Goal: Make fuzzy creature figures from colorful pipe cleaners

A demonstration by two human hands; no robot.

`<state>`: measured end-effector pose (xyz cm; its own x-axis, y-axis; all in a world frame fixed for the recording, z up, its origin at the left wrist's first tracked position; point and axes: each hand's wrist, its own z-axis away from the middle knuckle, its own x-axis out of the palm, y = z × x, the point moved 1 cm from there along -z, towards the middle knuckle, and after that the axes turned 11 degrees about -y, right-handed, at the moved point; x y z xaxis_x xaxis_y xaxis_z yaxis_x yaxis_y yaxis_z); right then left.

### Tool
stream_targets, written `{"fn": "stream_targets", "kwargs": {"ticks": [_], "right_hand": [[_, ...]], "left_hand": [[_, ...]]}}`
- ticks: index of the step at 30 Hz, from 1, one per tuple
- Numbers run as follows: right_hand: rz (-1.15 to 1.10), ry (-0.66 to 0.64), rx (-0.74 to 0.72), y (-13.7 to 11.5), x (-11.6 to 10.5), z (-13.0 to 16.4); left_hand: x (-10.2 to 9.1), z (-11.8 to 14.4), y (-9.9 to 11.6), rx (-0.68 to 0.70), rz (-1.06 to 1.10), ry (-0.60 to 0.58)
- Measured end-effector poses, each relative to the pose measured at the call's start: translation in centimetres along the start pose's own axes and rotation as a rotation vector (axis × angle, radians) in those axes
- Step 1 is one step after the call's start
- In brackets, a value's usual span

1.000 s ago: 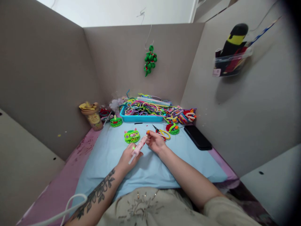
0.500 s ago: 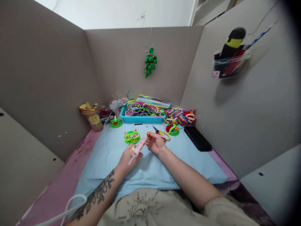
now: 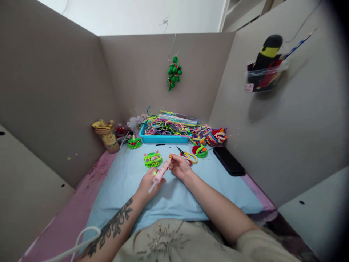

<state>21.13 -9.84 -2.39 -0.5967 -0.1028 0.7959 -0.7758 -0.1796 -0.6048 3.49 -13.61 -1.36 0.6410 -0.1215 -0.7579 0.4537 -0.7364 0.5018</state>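
My left hand [image 3: 150, 181] is closed around a pink hot glue gun [image 3: 161, 171], a whitish glue stick [image 3: 152, 186] poking out of its rear end. The gun's nozzle points up and right, towards my right hand [image 3: 180, 166]. Between my right fingertips is a small orange piece [image 3: 171, 157], right at the nozzle; its exact shape is too small to make out. Just left of the nozzle lies a green fuzzy figure [image 3: 153, 159] with pink ears. Scissors [image 3: 190, 157] with yellow and red handles rest behind my right hand.
A blue tray [image 3: 163, 139] heaped with pipe cleaners stands at the back. Green fuzzy figures [image 3: 134, 142] lie on both sides. A black phone [image 3: 229, 161] is at the right, a cup [image 3: 109, 140] at the left. A white cable [image 3: 79, 243] crosses near my left forearm.
The orange piece has turned or shifted slightly at the nozzle between my right fingertips. Both hands otherwise stay in nearly the same place.
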Motion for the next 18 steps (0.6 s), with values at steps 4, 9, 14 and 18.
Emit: {"fn": "stream_targets", "kwargs": {"ticks": [4, 9, 14, 18], "right_hand": [[0.002, 0.019, -0.033, 0.02, 0.06, 0.00], [-0.036, 0.039, -0.010, -0.08, 0.12, 0.05], [-0.065, 0.048, -0.008, -0.29, 0.26, 0.18], [-0.067, 0.034, -0.006, -0.42, 0.42, 0.32]], "left_hand": [[-0.08, -0.06, 0.22, -0.002, 0.031, -0.024], [-0.09, -0.11, 0.35, -0.023, 0.077, -0.057], [0.02, -0.07, 0.22, -0.042, 0.083, -0.066], [-0.07, -0.07, 0.26, -0.042, 0.078, -0.068]]}}
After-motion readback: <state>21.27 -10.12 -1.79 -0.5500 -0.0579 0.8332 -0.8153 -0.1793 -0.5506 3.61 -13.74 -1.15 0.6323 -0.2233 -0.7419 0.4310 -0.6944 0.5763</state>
